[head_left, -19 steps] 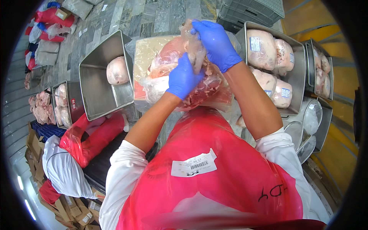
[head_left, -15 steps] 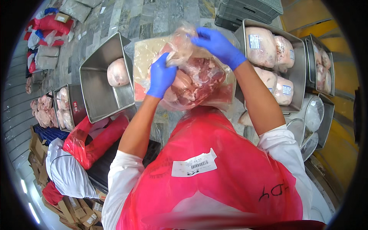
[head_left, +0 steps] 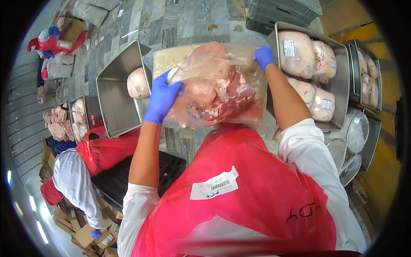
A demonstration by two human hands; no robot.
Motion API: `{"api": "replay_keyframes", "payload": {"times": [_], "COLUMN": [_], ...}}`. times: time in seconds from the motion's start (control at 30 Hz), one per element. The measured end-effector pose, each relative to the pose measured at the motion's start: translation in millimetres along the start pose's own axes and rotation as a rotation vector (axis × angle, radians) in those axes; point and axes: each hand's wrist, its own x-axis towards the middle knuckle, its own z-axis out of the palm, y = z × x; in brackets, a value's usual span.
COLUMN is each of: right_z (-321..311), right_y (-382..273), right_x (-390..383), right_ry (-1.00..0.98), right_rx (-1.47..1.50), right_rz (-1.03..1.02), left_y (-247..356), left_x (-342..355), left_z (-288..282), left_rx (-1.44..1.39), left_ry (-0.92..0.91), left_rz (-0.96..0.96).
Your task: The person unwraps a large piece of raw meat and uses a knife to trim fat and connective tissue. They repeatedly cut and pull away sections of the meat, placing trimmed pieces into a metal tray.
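Observation:
My left hand [head_left: 163,96], in a blue glove, has its fingers closed on the left side of a clear plastic bag [head_left: 242,60]. My right hand [head_left: 264,57], also gloved, grips the bag's upper right corner, so the plastic stretches between the two. Inside it lies a large piece of raw meat [head_left: 233,94], pink and red, partly veiled by the crinkled film. The bag rests over a beige board [head_left: 162,58] in front of my red plastic apron [head_left: 257,180].
Steel bins [head_left: 109,115] flank the board, the left holding one pale wrapped piece [head_left: 138,83], the right several [head_left: 295,53]. Grey crates [head_left: 280,13] stand behind. A co-worker [head_left: 75,180] bends at lower left among cardboard [head_left: 105,240] and a black pallet [head_left: 124,184].
My hands have moved apart, the right outward and down, the left outward to the left, spreading the bag over the meat. The co-worker at lower left has shifted.

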Motion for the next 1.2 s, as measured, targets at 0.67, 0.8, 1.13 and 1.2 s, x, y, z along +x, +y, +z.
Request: {"api": "replay_keyframes", "payload": {"times": [0.67,0.8,1.13,1.2], "right_z": [27,-28,-24,-41], "right_y": [-120,-115,-249,-265], "right_x": [40,32,-4,-8], "right_ry": [0.023,-0.32,-0.478,-0.521], "right_rx": [1.236,1.461,1.309,1.341], "right_rz": [0.266,0.085,0.1,0.137], "left_y": [-125,-138,-129,-143], "left_x": [11,65,66,48], "left_z": [-73,-53,-40,-44], "left_rx": [0.455,0.241,0.318,0.328], "left_ry": [0.093,-0.038,-0.18,-0.205], "left_rz": [0.221,0.068,0.072,0.075]}}
